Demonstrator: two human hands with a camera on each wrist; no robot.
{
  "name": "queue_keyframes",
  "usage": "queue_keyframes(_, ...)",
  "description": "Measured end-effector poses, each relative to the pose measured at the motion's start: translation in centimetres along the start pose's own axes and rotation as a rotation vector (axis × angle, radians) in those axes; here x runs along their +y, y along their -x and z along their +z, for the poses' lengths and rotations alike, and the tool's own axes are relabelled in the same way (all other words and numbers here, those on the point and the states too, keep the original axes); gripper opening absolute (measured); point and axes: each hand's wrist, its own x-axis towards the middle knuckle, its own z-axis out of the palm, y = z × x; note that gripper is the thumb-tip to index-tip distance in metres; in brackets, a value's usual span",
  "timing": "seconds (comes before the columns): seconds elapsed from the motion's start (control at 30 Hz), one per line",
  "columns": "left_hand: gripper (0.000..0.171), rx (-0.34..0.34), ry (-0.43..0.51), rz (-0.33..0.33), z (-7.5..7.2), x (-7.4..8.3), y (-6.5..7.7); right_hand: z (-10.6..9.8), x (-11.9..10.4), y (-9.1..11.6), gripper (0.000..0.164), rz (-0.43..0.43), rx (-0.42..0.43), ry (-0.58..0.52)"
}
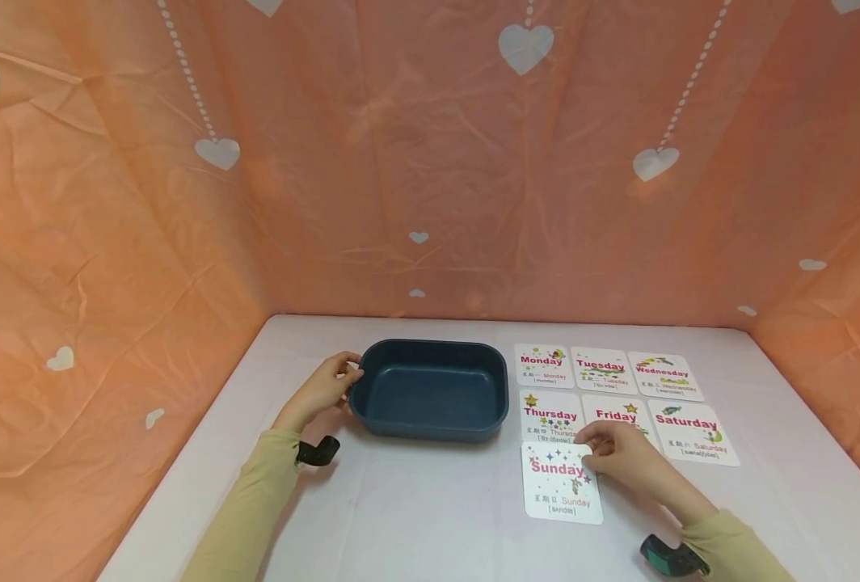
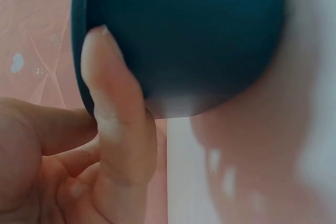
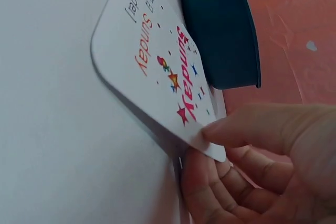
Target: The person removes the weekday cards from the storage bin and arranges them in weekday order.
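A dark blue rectangular basin point(image 1: 430, 428) stands on the table, and my left hand point(image 1: 322, 390) grips its left rim. In the left wrist view, the thumb and a finger pinch the basin's wall point(image 2: 194, 24). My right hand point(image 1: 630, 459) pinches the upper right corner of the Sunday card point(image 1: 562, 501). In the right wrist view that card point(image 3: 126, 66) is tilted, with its near edge raised off the table. The Thursday card point(image 1: 539, 404) lies just behind it. My right hand partly covers the Friday card point(image 1: 612, 404).
Monday point(image 1: 542, 372), Tuesday point(image 1: 603, 380) and Wednesday point(image 1: 663, 388) cards form the back row, right of the basin. The Saturday card point(image 1: 692, 440) ends the row in front. Orange cloth point(image 1: 466, 186) with hearts surrounds the white table point(image 1: 415, 517) at the back and sides.
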Motion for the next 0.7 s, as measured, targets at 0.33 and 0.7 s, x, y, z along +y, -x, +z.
queue_keyframes(0.33, 0.032, -0.021, 0.056, 0.006, -0.06, -0.19, 0.03, 0.39, -0.53, 0.33, 0.023, -0.018, 0.034, 0.099)
queue_keyframes(0.7, 0.032, -0.033, 0.053, 0.006, -0.24, 0.26, 0.26, 0.58, -0.47, 0.22, 0.022, -0.031, 0.047, 0.157)
